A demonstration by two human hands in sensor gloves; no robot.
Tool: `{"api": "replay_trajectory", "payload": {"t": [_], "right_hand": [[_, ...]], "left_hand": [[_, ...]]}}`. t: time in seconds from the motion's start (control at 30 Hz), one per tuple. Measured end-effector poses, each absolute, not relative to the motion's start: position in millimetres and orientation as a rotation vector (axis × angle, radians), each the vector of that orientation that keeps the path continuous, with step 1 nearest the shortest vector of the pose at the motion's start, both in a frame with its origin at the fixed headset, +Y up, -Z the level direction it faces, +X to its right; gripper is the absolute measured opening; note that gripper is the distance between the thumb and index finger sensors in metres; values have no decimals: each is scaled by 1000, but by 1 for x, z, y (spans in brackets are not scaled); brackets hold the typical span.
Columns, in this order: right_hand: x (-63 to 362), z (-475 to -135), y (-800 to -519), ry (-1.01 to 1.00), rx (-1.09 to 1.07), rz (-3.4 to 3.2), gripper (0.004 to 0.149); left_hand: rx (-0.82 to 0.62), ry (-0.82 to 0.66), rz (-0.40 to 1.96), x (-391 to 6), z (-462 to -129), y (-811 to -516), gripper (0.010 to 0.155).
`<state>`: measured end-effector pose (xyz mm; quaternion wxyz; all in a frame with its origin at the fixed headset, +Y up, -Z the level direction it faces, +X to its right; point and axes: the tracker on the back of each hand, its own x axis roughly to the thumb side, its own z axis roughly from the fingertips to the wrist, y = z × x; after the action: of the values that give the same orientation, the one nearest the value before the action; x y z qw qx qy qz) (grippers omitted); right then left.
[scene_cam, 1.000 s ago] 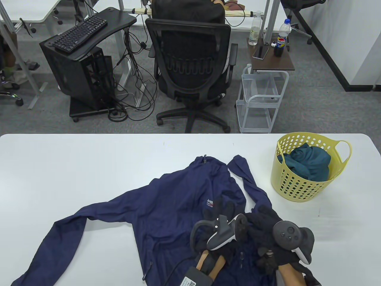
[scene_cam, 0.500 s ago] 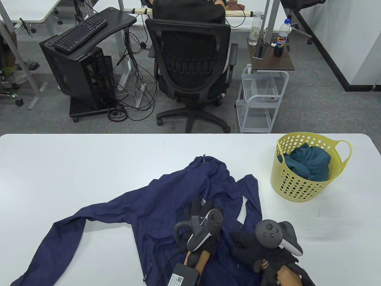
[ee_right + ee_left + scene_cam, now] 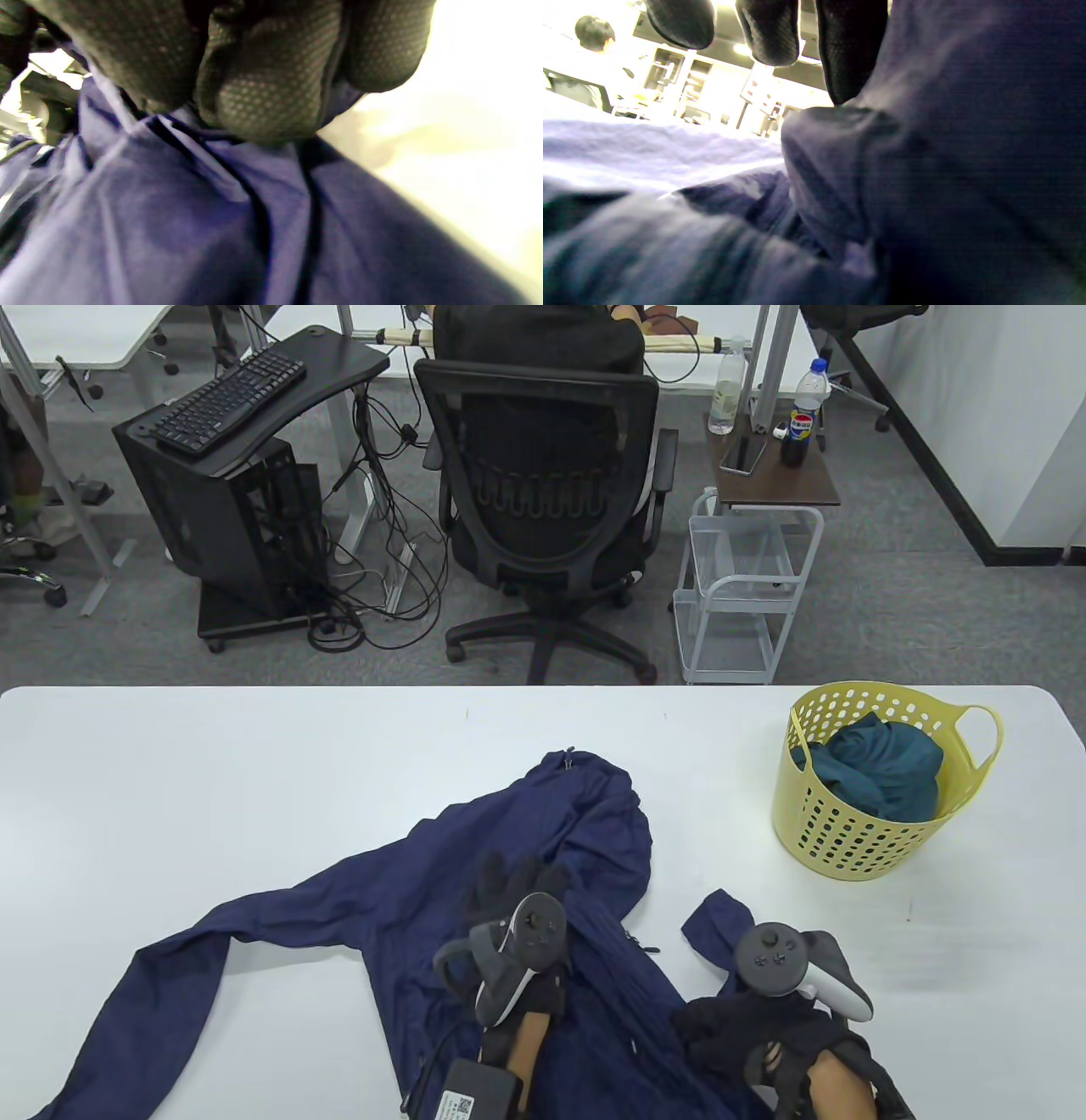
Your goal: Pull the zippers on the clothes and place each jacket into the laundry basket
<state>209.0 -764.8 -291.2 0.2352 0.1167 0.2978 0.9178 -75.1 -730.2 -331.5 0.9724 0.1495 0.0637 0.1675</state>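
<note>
Nearest to us, our right hand (image 3: 747, 1027) sits at the table's front edge with its fingers (image 3: 263, 97) curled tight round a bunched fold of the navy jacket (image 3: 475, 865), the cloth creasing under the knuckles in the right wrist view. Just to its left, our left hand (image 3: 509, 916) rests on the middle of the same jacket with its fingers (image 3: 848, 55) stretched out over the fabric, gripping nothing; in the left wrist view one fingertip touches a raised fold while the others hang clear of it. The jacket lies crumpled on the white table (image 3: 212, 763), one long sleeve (image 3: 144, 984) trailing to the front left corner, its collar with the zipper pull (image 3: 567, 760) pointing away from us, and a loose end of cloth (image 3: 717, 920) standing up beside our right hand. Further off to the right, well apart from the jacket, the yellow laundry basket (image 3: 857, 836) stands upright on the table with a teal garment (image 3: 878, 768) bundled inside it. Beyond the table's far edge we see a black office chair (image 3: 543, 492), a small white trolley (image 3: 747, 585) and a computer tower (image 3: 221, 517) with a keyboard (image 3: 229, 398) on top.
</note>
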Motion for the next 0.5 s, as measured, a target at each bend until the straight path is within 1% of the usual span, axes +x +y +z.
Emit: {"api": "replay_trajectory", "payload": {"t": [0.1,0.13,0.17,0.27,0.33,0.37,0.43,0.5], "right_hand": [[211,-292,-763,758,171,2729,66],[216,-294,-764,717,50,2829,70],[218,-295,-764,713,13,2853,71],[238,-300,-764,645,-257,2913,64],[259,-303,-761,489,-509,2933,49],[266,-304,-761,471,-550,2926,43],[288,-302,-760,388,-708,2854,41],[317,-295,-749,77,-913,2764,41]], "left_hand": [[295,170,413,-86,-333,-732,43],[291,179,427,-88,-333,-732,44],[291,179,432,-89,-333,-732,44],[284,168,422,-87,-331,-732,44],[273,139,428,-82,-330,-731,45],[260,122,424,-80,-330,-731,45],[220,50,396,-68,-328,-731,47],[119,-115,338,-48,-327,-732,50]]}}
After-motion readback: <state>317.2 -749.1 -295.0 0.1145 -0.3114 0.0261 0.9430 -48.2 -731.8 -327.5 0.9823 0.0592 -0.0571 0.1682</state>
